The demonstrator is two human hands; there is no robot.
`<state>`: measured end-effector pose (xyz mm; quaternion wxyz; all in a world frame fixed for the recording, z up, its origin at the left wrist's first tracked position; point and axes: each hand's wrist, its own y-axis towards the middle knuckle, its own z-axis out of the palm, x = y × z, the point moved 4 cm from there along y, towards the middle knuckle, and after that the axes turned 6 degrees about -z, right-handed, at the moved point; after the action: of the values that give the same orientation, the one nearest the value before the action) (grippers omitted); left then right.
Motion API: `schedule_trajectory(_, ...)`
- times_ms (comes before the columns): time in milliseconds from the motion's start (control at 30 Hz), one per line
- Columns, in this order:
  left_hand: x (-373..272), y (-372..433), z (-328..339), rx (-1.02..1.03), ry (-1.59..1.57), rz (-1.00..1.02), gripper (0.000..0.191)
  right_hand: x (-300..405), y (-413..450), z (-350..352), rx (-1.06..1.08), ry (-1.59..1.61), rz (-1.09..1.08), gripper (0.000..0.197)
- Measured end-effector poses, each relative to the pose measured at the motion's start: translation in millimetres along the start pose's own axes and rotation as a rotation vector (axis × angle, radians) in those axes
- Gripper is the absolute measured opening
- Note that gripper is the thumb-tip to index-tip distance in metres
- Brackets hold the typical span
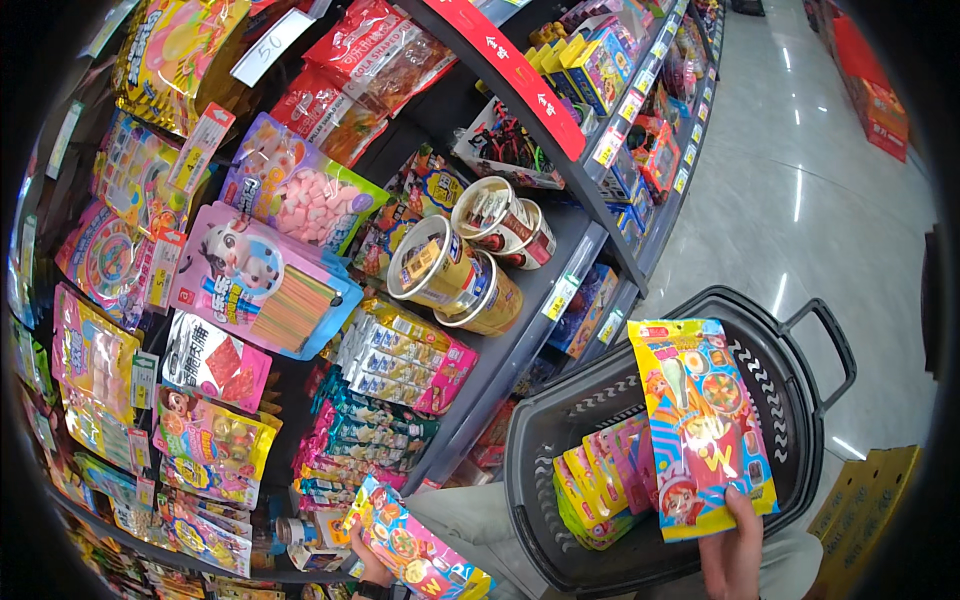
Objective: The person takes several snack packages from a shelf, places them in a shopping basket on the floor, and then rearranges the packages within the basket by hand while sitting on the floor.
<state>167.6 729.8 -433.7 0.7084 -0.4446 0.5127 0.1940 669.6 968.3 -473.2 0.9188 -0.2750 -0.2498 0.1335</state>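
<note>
My right hand (731,544) grips the lower edge of a bright yellow, blue and pink snack packet (705,427), its printed front up, over the black plastic shopping basket (536,487). My left hand (369,555) holds a similar pink and yellow packet (416,544) by its edge, low in front of the shelf; a dark band is on the wrist. Inside the basket, several yellow, pink and green packets (600,480) stand in a row. The basket rests by my legs, its handle (844,352) turned out to the right.
Hanging candy bags (262,285) fill the rack on the left. On the shelf are plastic tubs (435,262) and stacked wrapped sticks (409,356). Boxed toys (600,71) line shelves farther along. Yellow cartons (870,510) stand at the lower right beside the grey aisle floor (757,195).
</note>
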Motion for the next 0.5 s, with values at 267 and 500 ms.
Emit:
schedule_trajectory(267, 1, 12, -3, -0.034, -0.034, 0.018, 0.069, -7, 15, 8, 0.019, -0.032, 0.06, 0.049)
schedule_trajectory(500, -1, 19, -52, -0.004, -0.118, 0.016, 0.065, -36, -4, 18, 0.078, -0.028, -0.04, 0.059)
